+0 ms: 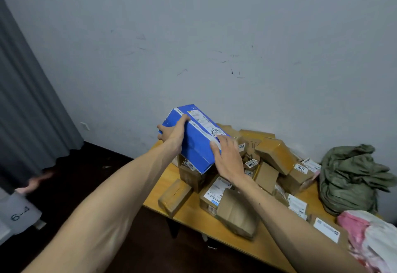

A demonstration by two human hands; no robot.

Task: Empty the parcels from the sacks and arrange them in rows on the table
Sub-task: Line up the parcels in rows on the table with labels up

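Note:
A long blue box with a white shipping label is tilted above the far left corner of the wooden table. My left hand grips its upper left end, thumb on top. My right hand lies with straight fingers against its lower right side. Under and around it sits a loose heap of brown cardboard parcels with white labels. One small brown parcel lies apart near the table's left edge. An emptied olive-green sack is crumpled at the right.
A pink and white sack lies at the table's near right corner. The pale wall stands right behind the table. A grey curtain hangs at the left over dark floor. Another person's hand shows at the far left beside a grey bag marked 6-4.

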